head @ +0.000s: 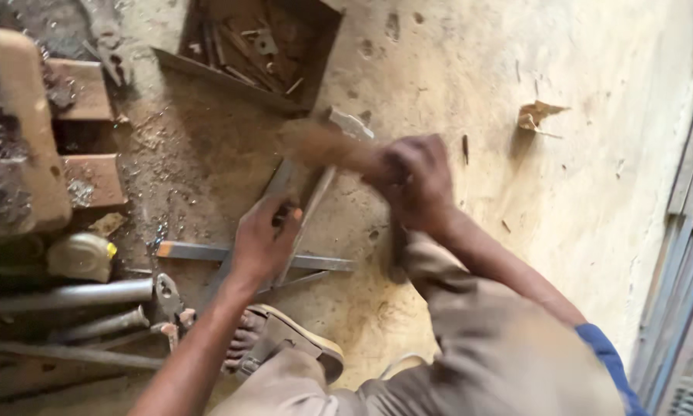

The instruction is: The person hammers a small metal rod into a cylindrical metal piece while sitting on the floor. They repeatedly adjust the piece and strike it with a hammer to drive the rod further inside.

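The left hand (262, 239) presses down on a thin metal strip (304, 223), fingers curled over it in a closed grip where it crosses a flat steel bar (208, 252) lying on the dusty concrete floor (577, 169). The right hand (412, 181) has its grip wrapped tight around a wooden handle (323, 146), blurred by motion, whose grey head (350, 123) shows just above the strip's upper end. A sandalled foot (277, 339) rests just below the left hand. At the top sits an open box of rusty scrap (262, 46). To the left lie pliers (169, 304), steel pipes (69, 296) and a yellow tape measure (81, 256).
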